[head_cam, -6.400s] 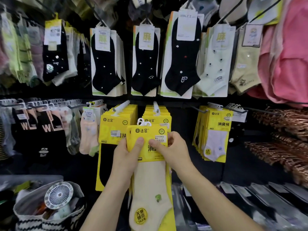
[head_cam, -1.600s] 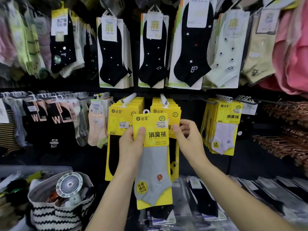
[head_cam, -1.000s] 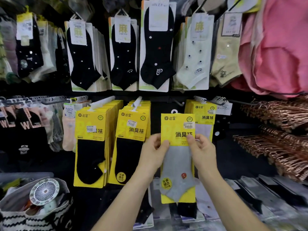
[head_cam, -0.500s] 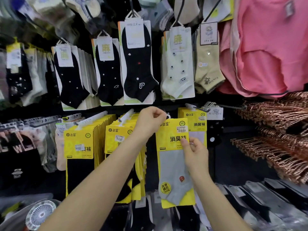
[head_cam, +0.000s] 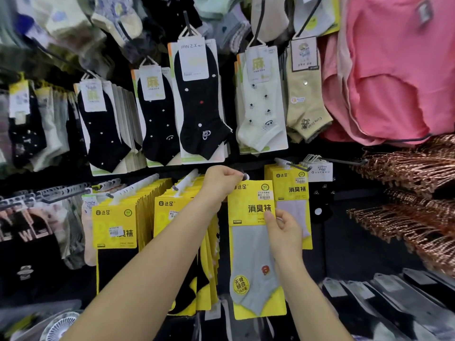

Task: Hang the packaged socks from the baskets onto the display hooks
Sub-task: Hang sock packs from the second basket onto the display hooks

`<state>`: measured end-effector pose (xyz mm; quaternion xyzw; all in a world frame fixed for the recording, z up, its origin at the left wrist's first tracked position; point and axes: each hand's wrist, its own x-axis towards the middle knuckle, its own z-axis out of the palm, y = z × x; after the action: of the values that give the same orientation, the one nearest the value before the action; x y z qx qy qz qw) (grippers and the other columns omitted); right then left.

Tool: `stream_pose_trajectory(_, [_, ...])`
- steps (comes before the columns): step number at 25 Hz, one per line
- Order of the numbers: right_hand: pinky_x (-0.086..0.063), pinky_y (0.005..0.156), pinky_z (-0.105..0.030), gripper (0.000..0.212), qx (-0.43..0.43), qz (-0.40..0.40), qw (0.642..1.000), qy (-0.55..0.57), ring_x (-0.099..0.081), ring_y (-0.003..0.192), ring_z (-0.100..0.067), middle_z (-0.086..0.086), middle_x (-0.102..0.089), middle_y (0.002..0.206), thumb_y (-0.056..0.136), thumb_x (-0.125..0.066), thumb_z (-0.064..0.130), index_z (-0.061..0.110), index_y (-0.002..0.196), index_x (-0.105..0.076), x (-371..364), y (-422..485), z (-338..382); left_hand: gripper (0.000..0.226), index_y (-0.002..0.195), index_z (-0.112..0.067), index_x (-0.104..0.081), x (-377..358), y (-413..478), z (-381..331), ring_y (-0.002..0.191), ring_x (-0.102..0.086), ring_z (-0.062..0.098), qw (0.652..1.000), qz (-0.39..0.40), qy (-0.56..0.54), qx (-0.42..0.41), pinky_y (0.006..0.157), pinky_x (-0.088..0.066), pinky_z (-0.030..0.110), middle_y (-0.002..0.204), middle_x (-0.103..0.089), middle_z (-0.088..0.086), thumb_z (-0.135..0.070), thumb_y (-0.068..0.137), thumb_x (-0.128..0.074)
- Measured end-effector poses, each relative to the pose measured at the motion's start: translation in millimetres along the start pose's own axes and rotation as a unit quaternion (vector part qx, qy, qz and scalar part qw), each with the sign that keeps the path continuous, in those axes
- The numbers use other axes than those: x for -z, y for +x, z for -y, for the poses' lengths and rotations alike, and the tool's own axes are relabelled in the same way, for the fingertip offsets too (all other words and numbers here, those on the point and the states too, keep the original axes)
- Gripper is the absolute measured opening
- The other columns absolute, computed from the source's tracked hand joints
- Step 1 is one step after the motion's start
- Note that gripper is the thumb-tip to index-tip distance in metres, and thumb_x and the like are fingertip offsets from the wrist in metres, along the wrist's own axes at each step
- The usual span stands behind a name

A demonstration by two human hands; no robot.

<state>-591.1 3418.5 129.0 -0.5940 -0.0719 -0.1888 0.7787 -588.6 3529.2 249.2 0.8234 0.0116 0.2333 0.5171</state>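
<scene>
A yellow pack with a grey sock (head_cam: 251, 242) hangs upright in front of the dark display wall. My left hand (head_cam: 221, 182) pinches its white hanger loop at the top, at a spot between two hook rows. My right hand (head_cam: 283, 232) pinches the pack's right edge at mid height. Just behind and to the right, more yellow packs with pale socks (head_cam: 293, 200) hang on a hook (head_cam: 288, 164). To the left, two full rows of yellow packs with black socks (head_cam: 115, 230) hang on long hooks (head_cam: 182, 182). The hook under my left hand is hidden.
Black and cream sock cards (head_cam: 199, 102) fill the upper row. Pink garments (head_cam: 394, 70) hang at the top right above stacks of copper hangers (head_cam: 413, 193). Clear flat packs (head_cam: 394, 303) lie at the bottom right. A white fan (head_cam: 59, 326) shows at the bottom left.
The view has shifted right and up. My left hand left the pack's side and rose to its hanger loop; both hands carried the grey sock pack up beside the right-hand row.
</scene>
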Motion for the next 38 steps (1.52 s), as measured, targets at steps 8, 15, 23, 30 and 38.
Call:
stream_pose_trajectory(8, [-0.043,0.077,-0.028,0.025,-0.013,-0.01,0.994,-0.106,-0.058,0.101,-0.017,-0.005,-0.065,0.113,0.096,-0.048,0.02,0.011,0.117,-0.058,15,7,-11,0.025,0.116,-0.016,-0.057,6,-36,29,0.093,-0.054,0.002,0.995,-0.041,0.036,-0.087,0.079,-0.045,0.018,0.11,-0.058,-0.007,-0.023,0.093,-0.053])
stream_pose_trajectory(15, [-0.042,0.092,-0.033,0.021,0.117,0.013,0.978,-0.175,-0.049,0.109,-0.015,0.004,-0.054,0.112,0.093,-0.052,0.018,0.02,0.114,-0.056,-4,-26,-3,0.05,0.136,-0.019,-0.038,92,-71,92,0.127,-0.036,0.004,0.965,-0.2,0.076,-0.151,0.104,-0.029,0.016,0.135,-0.042,-0.008,-0.022,0.09,-0.057])
stream_pose_trajectory(23, [-0.031,0.105,-0.029,0.055,-0.015,0.232,0.953,-0.197,-0.036,0.132,-0.013,0.003,-0.038,0.144,0.096,-0.048,0.024,0.019,0.146,-0.025,-92,-50,4,0.043,0.134,-0.02,-0.04,92,-63,124,0.11,-0.054,0.011,0.995,-0.048,-0.076,0.034,0.086,-0.042,0.022,0.119,-0.057,-0.007,-0.017,0.093,-0.054])
stream_pose_trajectory(30, [-0.037,0.105,-0.031,0.058,-0.044,0.227,0.964,-0.132,-0.043,0.128,-0.014,0.004,-0.044,0.142,0.096,-0.047,0.027,0.028,0.147,-0.019,-109,-47,-4,0.031,0.126,-0.033,-0.041,90,-59,128,0.111,-0.051,-0.005,0.989,-0.051,-0.137,-0.003,0.085,-0.043,0.012,0.128,-0.052,-0.011,-0.028,0.096,-0.048])
stream_pose_trajectory(38, [-0.054,0.073,-0.026,0.07,-0.053,0.218,0.969,-0.101,-0.062,0.095,-0.007,0.012,-0.06,0.11,0.088,-0.051,0.008,0.036,0.144,-0.02,-136,-17,14,0.042,0.123,-0.033,-0.059,97,-20,111,0.103,-0.065,0.015,0.958,-0.02,-0.273,0.082,0.085,-0.055,0.035,0.116,-0.067,-0.003,-0.052,0.094,-0.034])
